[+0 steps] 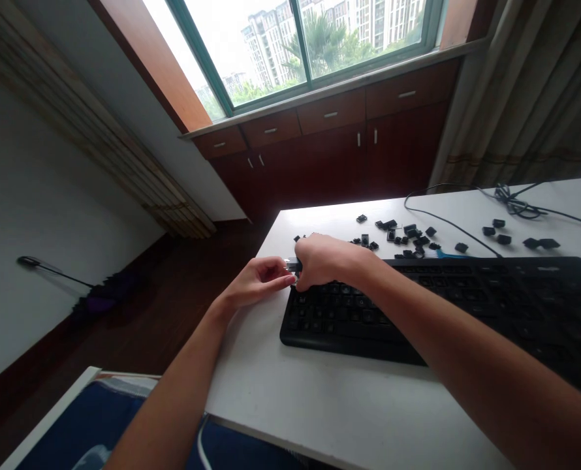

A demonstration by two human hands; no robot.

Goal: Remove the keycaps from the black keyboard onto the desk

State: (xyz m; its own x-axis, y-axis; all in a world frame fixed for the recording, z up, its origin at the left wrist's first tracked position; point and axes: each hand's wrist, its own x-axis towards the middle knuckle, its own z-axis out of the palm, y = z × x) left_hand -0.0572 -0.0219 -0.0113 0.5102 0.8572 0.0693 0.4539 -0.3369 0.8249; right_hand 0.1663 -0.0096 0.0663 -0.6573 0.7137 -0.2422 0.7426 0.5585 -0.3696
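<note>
A black keyboard (354, 333) lies on the white table, its left part showing bare key sockets where keycaps are off. Above its far left corner my two hands meet. My right hand (322, 260) is closed, thumb and fingers pinched round a small dark and grey piece (294, 264) whose kind I cannot make out. From the left, my left hand (258, 282) reaches to the same spot with thumb and fingertips closed together at that piece. The fingers hide most of what is between them.
Loose black keycaps (410, 231) lie scattered behind the keyboard, several more farther right. A blue brush-like thing (450, 254) rests at the keyboard's back edge. A black cable (459, 225) runs back to a coil. The table's left edge is close by my left forearm.
</note>
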